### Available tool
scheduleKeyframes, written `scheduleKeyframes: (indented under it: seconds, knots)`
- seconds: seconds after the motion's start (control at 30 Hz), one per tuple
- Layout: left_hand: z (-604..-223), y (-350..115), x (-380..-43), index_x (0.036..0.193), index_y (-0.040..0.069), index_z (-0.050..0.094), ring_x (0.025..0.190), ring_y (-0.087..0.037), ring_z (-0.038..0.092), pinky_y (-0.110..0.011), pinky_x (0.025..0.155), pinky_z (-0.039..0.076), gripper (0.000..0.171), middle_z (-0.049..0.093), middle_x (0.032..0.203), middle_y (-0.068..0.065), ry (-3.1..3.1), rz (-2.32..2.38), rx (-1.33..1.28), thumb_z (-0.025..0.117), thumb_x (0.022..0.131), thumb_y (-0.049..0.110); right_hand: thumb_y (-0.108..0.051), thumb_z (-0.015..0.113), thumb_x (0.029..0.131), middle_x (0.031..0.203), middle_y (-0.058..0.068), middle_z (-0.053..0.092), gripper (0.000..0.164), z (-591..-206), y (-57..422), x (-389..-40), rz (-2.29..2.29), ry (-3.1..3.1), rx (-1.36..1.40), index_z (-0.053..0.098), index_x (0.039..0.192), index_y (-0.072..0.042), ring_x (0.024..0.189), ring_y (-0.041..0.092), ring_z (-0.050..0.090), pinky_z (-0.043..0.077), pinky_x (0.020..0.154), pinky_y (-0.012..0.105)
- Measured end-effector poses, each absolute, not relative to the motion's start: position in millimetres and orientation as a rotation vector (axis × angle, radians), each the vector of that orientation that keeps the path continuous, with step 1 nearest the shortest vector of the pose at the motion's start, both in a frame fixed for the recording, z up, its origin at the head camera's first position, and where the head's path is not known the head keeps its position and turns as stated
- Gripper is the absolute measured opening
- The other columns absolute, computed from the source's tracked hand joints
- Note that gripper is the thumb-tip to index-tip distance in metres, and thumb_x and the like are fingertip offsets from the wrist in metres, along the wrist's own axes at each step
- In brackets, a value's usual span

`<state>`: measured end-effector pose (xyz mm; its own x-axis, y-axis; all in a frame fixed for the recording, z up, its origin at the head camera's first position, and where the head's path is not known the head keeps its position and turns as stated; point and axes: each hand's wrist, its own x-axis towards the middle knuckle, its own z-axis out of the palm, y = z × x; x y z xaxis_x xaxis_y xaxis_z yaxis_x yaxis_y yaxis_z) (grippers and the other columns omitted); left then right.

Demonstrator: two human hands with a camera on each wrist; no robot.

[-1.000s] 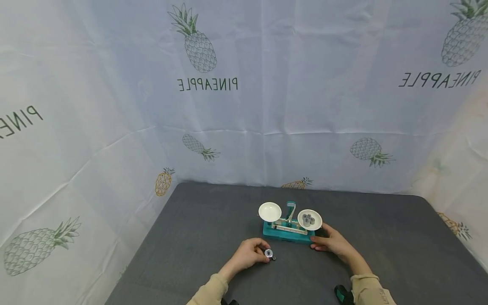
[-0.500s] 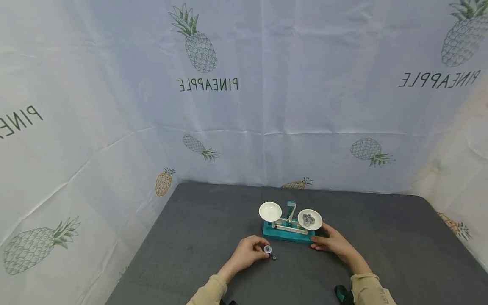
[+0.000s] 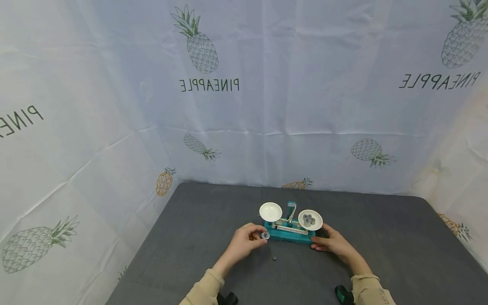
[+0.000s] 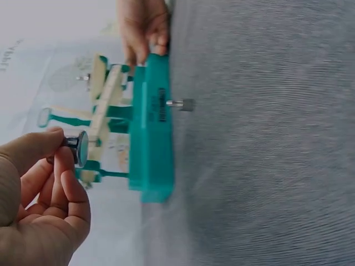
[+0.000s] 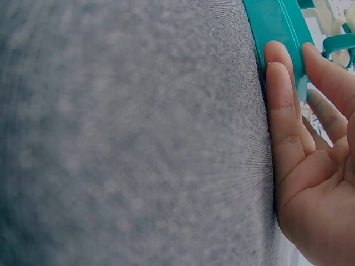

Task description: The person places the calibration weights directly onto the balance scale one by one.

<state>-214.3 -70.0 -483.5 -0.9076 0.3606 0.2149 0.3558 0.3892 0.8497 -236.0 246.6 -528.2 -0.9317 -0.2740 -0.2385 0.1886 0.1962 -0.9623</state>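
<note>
My left hand (image 3: 244, 242) pinches a shiny metal balance weight (image 4: 82, 149) by its narrow knob, between thumb and index finger. It is raised off the table, close to the left front of a teal balance scale (image 3: 286, 235). The scale's left pan (image 3: 270, 211) is bare and white. Several metal weights (image 3: 308, 219) sit together in the right pan (image 3: 317, 215). At the right end of the base, my right hand (image 3: 335, 243) grips the teal edge between thumb and fingers. A tiny weight (image 3: 274, 258) rests on the table in front of the scale.
The dark grey table (image 3: 213, 212) extends around the scale. A pale curtain (image 3: 267, 106) with pineapple prints hangs behind and along the sides. A knurled metal knob (image 4: 183, 105) sticks out from the front of the base.
My left hand has carried the larger weight up and away from the tiny one, toward the left side of the scale. The right hand has stayed at the base.
</note>
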Motion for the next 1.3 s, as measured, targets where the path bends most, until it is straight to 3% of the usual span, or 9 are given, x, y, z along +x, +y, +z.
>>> scheduleKeyframes:
  seconds: [0.63,1.3]
  knots:
    - [-433.9,-62.0,-238.2,0.105,0.008,0.068,0.069,-0.003,0.054,-0.018,0.059,0.047,0.025,0.060,0.091,-0.011,2.684,1.716,0.577,0.071,0.082,0.017,-0.018,0.064,0.088,0.143,0.040,0.016,0.087,-529.7,247.6,-235.9,-1.780,2.109,-0.103,0.004,0.147,0.005,0.084,0.016,0.068,0.056,0.074,0.028]
    - [-433.4,-48.7,-262.1,0.101,0.008,0.070,0.073,-0.012,0.061,-0.020,0.058,0.049,0.024,0.067,0.096,-0.009,2.781,1.634,0.413,0.074,0.078,0.016,-0.019,0.064,0.089,0.144,0.039,0.013,0.089,-530.6,247.5,-234.4,-1.789,2.097,-0.095,0.002,0.147,0.005,0.085,0.017,0.068,0.056,0.074,0.028]
